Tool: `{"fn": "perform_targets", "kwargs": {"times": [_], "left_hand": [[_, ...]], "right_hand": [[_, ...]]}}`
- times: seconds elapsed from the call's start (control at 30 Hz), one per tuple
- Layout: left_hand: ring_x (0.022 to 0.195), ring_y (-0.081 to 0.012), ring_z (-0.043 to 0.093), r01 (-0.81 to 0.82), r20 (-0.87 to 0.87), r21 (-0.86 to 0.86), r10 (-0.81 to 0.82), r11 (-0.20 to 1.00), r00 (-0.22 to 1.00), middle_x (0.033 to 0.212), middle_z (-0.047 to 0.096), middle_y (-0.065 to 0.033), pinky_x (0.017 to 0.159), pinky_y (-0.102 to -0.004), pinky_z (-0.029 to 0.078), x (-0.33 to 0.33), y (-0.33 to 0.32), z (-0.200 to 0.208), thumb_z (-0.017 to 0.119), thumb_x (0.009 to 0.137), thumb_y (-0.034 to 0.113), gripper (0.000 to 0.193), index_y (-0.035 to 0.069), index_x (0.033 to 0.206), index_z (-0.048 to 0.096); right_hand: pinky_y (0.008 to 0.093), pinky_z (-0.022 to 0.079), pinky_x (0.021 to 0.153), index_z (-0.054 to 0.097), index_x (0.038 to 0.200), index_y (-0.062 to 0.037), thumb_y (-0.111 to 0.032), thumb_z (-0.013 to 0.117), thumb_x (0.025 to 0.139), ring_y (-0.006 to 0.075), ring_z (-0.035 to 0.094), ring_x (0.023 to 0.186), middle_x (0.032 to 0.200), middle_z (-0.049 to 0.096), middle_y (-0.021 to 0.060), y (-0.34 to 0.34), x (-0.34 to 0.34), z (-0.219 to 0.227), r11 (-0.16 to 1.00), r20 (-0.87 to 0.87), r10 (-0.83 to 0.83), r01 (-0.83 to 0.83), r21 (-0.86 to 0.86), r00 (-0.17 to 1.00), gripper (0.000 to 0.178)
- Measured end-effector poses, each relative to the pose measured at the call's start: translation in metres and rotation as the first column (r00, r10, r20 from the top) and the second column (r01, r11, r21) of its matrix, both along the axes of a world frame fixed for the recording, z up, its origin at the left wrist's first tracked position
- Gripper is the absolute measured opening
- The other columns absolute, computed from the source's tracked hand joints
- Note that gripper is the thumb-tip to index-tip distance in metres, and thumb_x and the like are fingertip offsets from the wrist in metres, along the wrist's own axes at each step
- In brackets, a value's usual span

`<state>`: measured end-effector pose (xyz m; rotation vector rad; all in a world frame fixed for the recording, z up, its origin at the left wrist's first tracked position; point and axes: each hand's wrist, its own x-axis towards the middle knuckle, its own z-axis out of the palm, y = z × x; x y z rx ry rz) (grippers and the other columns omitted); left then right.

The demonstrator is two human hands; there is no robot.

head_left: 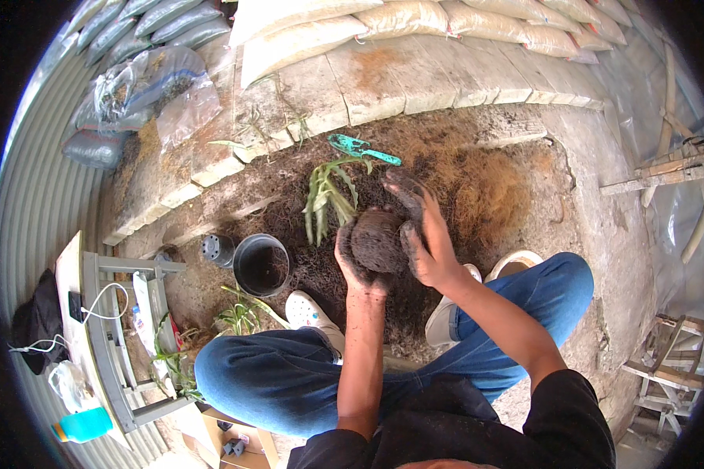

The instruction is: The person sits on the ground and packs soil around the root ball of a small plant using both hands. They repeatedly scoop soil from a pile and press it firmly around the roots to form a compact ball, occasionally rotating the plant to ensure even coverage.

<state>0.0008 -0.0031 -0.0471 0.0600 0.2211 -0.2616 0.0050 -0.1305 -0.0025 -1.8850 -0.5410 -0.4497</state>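
Between my hands is a potted-shaped root ball [378, 241] of dark soil, with a long-leaved green plant [328, 195] leaning out of it to the far left. My left hand [358, 262] cups the root ball from the left and below, fingers wrapped round it. Soil coats my right hand [422, 227], which lies along the ball's right side with its fingers stretched out and the thumb near the soil. A turquoise hand trowel [364, 150] rests on the soil just beyond. To the left stands a black plastic pot [261, 266] with some soil inside.
Loose dark soil and brown fibre [489, 191] cover the ground ahead. A smaller pot [218, 249] lies beside the black one. Stacked sacks [414, 19] line the back. At left are a bench [94, 313], a turquoise bottle [84, 425] and another leafy plant [240, 317].
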Motion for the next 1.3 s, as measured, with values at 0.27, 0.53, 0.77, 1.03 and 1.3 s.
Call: {"fn": "perform_targets", "kwargs": {"times": [0.27,0.53,0.77,1.03,1.3], "left_hand": [[0.098,-0.0281,0.063,0.007,-0.041,0.021,-0.006,1.000,0.999,0.108,0.065,-0.0141,0.088,-0.0407,0.051,-0.001,-0.008,0.002,0.044,0.092,0.035,0.042,0.002,0.112,0.061],[0.104,-0.0274,0.060,-0.083,-0.098,0.188,0.103,0.979,0.990,0.114,0.062,-0.0116,0.094,-0.0427,0.048,-0.005,-0.020,0.009,0.038,0.095,0.036,0.042,0.005,0.118,0.056],[0.105,-0.0273,0.060,0.027,-0.015,0.047,-0.027,0.999,1.000,0.113,0.062,-0.0106,0.092,-0.0446,0.049,-0.002,-0.004,-0.018,0.041,0.093,0.041,0.044,0.008,0.119,0.056],[0.099,-0.0231,0.062,-0.096,-0.067,0.133,0.106,0.986,0.992,0.109,0.063,-0.0077,0.086,-0.0381,0.052,-0.010,-0.028,-0.010,0.038,0.097,0.036,0.038,0.008,0.114,0.058],[0.104,-0.0275,0.060,-0.085,-0.133,0.193,0.112,0.978,0.985,0.115,0.061,-0.0114,0.093,-0.0451,0.048,-0.003,-0.015,-0.007,0.035,0.096,0.038,0.042,0.008,0.120,0.054]], "right_hand": [[0.0471,0.009,0.113,0.024,0.146,-0.0014,-0.063,0.031,0.092,0.0352,0.017,0.140,0.148,0.026,0.0214,0.002,0.007,0.003,0.996,-0.079,0.025,-0.032,-0.086,0.997,0.082],[0.0602,0.014,0.110,0.026,0.147,-0.0089,-0.068,0.038,0.086,0.0499,0.022,0.134,0.148,0.023,0.0271,0.001,-0.003,-0.003,0.916,0.051,0.002,0.018,-0.400,0.999,0.085],[0.0605,0.016,0.109,0.028,0.147,-0.0113,-0.070,0.044,0.081,0.0493,0.023,0.134,0.148,0.023,0.0274,-0.010,-0.006,0.003,0.986,0.072,0.013,-0.001,-0.166,0.997,0.089],[0.0578,0.033,0.102,0.051,0.133,-0.0099,-0.050,0.061,0.077,0.0458,0.049,0.115,0.131,0.049,0.0246,-0.002,-0.011,-0.027,0.971,0.079,-0.001,0.019,-0.236,0.997,0.069],[0.0545,0.030,0.106,0.052,0.132,-0.0065,-0.047,0.058,0.080,0.0398,0.042,0.127,0.134,0.049,0.0214,-0.001,-0.016,-0.001,0.974,0.145,-0.061,0.091,-0.206,0.988,0.066]]}}
